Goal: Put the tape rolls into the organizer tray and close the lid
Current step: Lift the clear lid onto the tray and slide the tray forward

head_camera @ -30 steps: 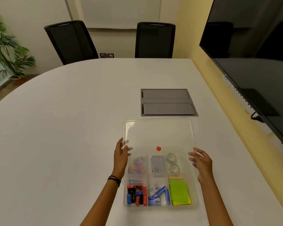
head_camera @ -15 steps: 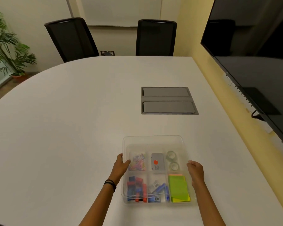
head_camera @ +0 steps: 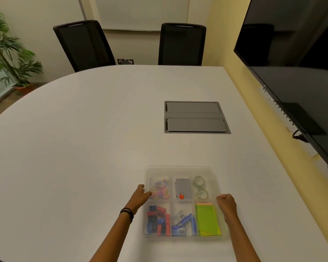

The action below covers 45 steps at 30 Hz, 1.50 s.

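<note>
A clear organizer tray (head_camera: 178, 168) sits on the white table in front of me, with its transparent lid (head_camera: 215, 184) lying flat over it. Two clear tape rolls (head_camera: 200, 187) lie in the back right compartment, seen through the lid. My left hand (head_camera: 141, 195) grips the lid's left edge, fingers curled over it. On the right edge rests my right hand (head_camera: 226, 204), fingers curled at the lid's rim. A red dot (head_camera: 181, 196) marks the lid near its middle.
Other compartments hold coloured paper clips (head_camera: 161, 189), a grey stapler box (head_camera: 182, 187), binder clips (head_camera: 158, 220), blue items (head_camera: 182, 223) and green sticky notes (head_camera: 206, 219). A grey cable hatch (head_camera: 195, 117) is set in the table. Two black chairs (head_camera: 182, 44) stand beyond; a large screen (head_camera: 295, 76) hangs on the right.
The lid, held raised and tilted a second ago, has come down flat onto the tray. Both hands followed it down and toward me along its side edges.
</note>
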{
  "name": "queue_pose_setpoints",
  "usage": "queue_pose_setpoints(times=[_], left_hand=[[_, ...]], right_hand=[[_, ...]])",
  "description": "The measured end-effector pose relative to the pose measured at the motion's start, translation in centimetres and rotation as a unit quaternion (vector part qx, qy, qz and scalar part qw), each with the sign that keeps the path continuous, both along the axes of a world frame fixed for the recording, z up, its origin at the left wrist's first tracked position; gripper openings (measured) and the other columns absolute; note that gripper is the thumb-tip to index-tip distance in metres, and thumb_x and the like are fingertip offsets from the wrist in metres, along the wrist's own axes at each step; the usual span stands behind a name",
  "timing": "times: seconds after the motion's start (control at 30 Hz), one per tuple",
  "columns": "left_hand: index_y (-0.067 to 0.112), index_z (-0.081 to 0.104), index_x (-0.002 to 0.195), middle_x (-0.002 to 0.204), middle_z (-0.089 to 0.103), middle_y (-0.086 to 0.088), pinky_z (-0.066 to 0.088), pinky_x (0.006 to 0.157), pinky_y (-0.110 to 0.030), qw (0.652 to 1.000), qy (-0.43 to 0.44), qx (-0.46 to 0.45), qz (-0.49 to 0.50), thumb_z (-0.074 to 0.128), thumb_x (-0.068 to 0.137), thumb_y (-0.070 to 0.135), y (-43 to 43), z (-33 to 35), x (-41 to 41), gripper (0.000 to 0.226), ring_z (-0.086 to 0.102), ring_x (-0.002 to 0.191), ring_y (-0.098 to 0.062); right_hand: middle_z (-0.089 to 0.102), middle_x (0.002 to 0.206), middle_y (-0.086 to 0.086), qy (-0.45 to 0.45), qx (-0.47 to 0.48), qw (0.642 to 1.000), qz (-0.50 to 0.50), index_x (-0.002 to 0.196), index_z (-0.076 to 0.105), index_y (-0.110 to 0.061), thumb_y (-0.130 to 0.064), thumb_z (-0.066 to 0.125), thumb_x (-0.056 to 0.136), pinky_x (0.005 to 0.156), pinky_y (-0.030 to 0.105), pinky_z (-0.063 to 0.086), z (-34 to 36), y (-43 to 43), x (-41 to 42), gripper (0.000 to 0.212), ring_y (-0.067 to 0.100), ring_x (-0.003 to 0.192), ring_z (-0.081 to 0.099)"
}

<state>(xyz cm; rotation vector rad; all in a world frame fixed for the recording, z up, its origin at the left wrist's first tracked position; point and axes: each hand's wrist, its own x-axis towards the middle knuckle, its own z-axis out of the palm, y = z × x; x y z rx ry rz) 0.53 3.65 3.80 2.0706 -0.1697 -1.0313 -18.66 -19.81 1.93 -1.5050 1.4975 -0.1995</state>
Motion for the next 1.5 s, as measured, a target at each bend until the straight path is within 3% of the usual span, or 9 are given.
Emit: queue_pose_setpoints(times=[0.17, 0.33, 0.43, 0.53, 0.63, 0.77, 0.97, 1.23, 1.5], left_hand=[[0.000, 0.031, 0.133, 0.127, 0.052, -0.021, 0.045, 0.099, -0.043, 0.999, -0.017, 0.041, -0.022, 0.050, 0.095, 0.015, 0.1, -0.7, 0.5, 0.045, 0.052, 0.118, -0.035], [0.005, 0.037, 0.120, 0.107, 0.055, -0.012, 0.046, 0.080, -0.034, 0.994, -0.040, 0.084, -0.055, 0.049, 0.095, 0.020, 0.1, -1.7, 0.9, 0.031, 0.052, 0.091, -0.024], [0.008, 0.040, 0.110, 0.120, 0.059, -0.015, 0.047, 0.084, -0.033, 0.977, -0.094, 0.156, -0.109, 0.048, 0.095, 0.027, -0.1, -2.0, 1.1, 0.025, 0.058, 0.102, -0.027], [0.005, 0.030, 0.136, 0.140, 0.045, -0.016, 0.045, 0.097, -0.038, 0.946, -0.218, 0.204, -0.124, 0.045, 0.097, 0.032, -0.3, -2.6, 1.0, 0.050, 0.049, 0.124, -0.030], [0.009, 0.021, 0.145, 0.155, 0.025, -0.015, 0.038, 0.108, -0.040, 0.928, -0.321, 0.165, -0.090, 0.043, 0.098, 0.032, -0.4, -3.1, 0.9, 0.056, 0.034, 0.138, -0.030], [0.012, 0.022, 0.147, 0.159, 0.015, -0.012, 0.028, 0.116, -0.040, 0.927, -0.345, 0.090, -0.116, 0.044, 0.098, 0.029, -1.0, -3.8, 1.3, 0.056, 0.023, 0.145, -0.027], [0.014, 0.011, 0.149, 0.161, 0.001, -0.009, 0.009, 0.121, -0.037, 0.912, -0.362, 0.081, -0.174, 0.035, 0.100, 0.035, -2.5, -4.9, 1.7, 0.058, 0.006, 0.149, -0.023], [0.016, -0.004, 0.148, 0.160, -0.005, -0.007, -0.007, 0.119, -0.040, 0.896, -0.388, 0.128, -0.176, 0.025, 0.101, 0.039, -2.8, -6.3, 1.6, 0.060, -0.003, 0.149, -0.023], [0.016, -0.006, 0.147, 0.160, -0.003, -0.006, -0.009, 0.118, -0.036, 0.901, -0.385, 0.120, -0.158, 0.024, 0.101, 0.039, -2.6, -6.8, 1.4, 0.060, -0.001, 0.149, -0.020]], right_hand=[[0.055, 0.090, 0.015, 0.031, -0.018, 0.999, 0.016, 0.098, 0.056, 0.005, -0.001, 0.048, 0.087, 0.071, 0.032, 0.038, -0.6, -0.7, 0.0, 0.015, 0.028, 0.084, 0.051], [0.054, 0.084, 0.015, 0.057, -0.023, 0.998, 0.031, 0.092, 0.052, 0.001, -0.002, 0.048, 0.087, 0.069, 0.032, 0.037, -1.3, -1.2, 0.0, 0.007, 0.028, 0.079, 0.050], [0.056, 0.093, 0.017, 0.065, -0.045, 0.995, 0.058, 0.107, 0.050, 0.001, -0.005, 0.053, 0.089, 0.073, 0.033, 0.039, -1.2, -1.0, 0.5, 0.019, 0.036, 0.092, 0.057], [0.048, 0.129, 0.026, 0.057, -0.123, 0.987, 0.086, 0.125, 0.043, 0.001, -0.003, 0.057, 0.088, 0.091, 0.046, 0.045, -0.8, -0.7, 1.3, 0.040, 0.044, 0.119, 0.047], [0.041, 0.139, 0.024, 0.044, -0.164, 0.976, 0.135, 0.129, 0.043, 0.000, -0.001, 0.056, 0.088, 0.099, 0.047, 0.043, -0.7, -0.9, 2.2, 0.043, 0.041, 0.126, 0.041], [0.028, 0.151, 0.021, 0.055, -0.188, 0.957, 0.213, 0.138, 0.035, 0.000, -0.005, 0.052, 0.091, 0.111, 0.045, 0.033, -0.8, -1.7, 3.1, 0.050, 0.037, 0.138, 0.028], [0.012, 0.159, 0.012, 0.042, -0.246, 0.904, 0.348, 0.146, 0.025, -0.007, -0.004, 0.047, 0.095, 0.120, 0.036, 0.019, -1.5, -2.2, 4.0, 0.056, 0.027, 0.147, 0.013], [0.014, 0.158, 0.012, 0.051, -0.287, 0.880, 0.375, 0.145, 0.029, -0.010, -0.005, 0.042, 0.097, 0.120, 0.037, 0.017, -3.1, -1.9, 4.5, 0.049, 0.026, 0.148, 0.011], [0.015, 0.158, 0.010, 0.071, -0.310, 0.875, 0.365, 0.145, 0.028, -0.013, -0.008, 0.041, 0.098, 0.121, 0.038, 0.021, -3.8, -1.8, 4.6, 0.049, 0.024, 0.148, 0.012]])
